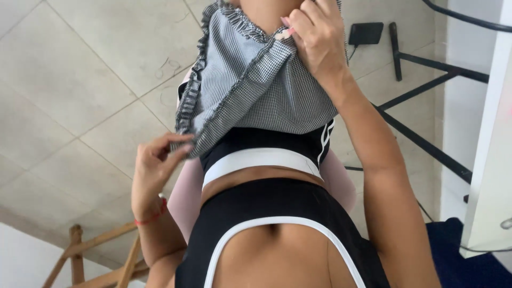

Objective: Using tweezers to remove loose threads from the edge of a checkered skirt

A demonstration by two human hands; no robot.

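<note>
A black-and-white checked cloth (256,85) with a ruffled edge hangs in front of my body. My right hand (317,40) is raised at the top of the view and grips the cloth's upper edge. My left hand (157,165), with a red string bracelet on the wrist, is lower left and pinches the cloth's bottom ruffled corner with its fingertips. Below the cloth I see my black clothing with white trim (261,160).
A pink seat (184,197) shows under me on a pale tiled floor (74,80). A black metal frame (421,85) and a black adapter (365,33) lie at the upper right. A wooden frame (80,256) is bottom left, a white panel (493,133) at right.
</note>
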